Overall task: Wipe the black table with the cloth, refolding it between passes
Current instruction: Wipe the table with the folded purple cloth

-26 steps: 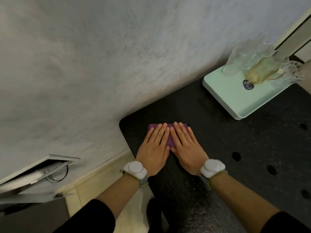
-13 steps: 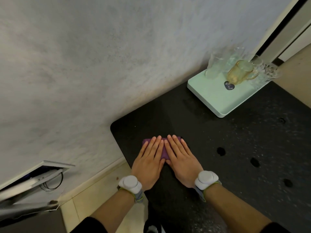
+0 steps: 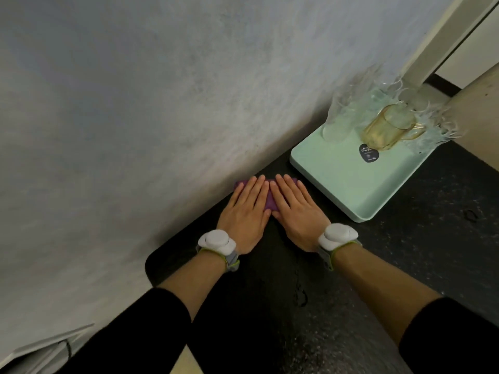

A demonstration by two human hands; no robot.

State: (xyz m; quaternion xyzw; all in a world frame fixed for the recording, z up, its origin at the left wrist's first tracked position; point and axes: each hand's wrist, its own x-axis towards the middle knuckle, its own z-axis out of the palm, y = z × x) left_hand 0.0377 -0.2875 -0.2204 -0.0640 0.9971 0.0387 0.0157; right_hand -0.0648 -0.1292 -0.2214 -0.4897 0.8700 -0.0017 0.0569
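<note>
Cloth [image 3: 270, 201], purple and folded small, lies at the far edge of the black table [image 3: 337, 306] against the wall, just left of the mint tray [image 3: 348, 190]. Our left hand [image 3: 244, 214] and right hand [image 3: 295, 215] press it flat, fingers straight and together, gripping nothing. We judge a wiping pass is under way; next we should draw it back toward us, clear of the tray.

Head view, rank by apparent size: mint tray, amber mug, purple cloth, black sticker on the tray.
1. mint tray, largest by far.
2. amber mug, though it is motion-blurred.
3. purple cloth, unsure: both hands cover most of it, so it may really outsize the mug.
4. black sticker, smallest.
</note>
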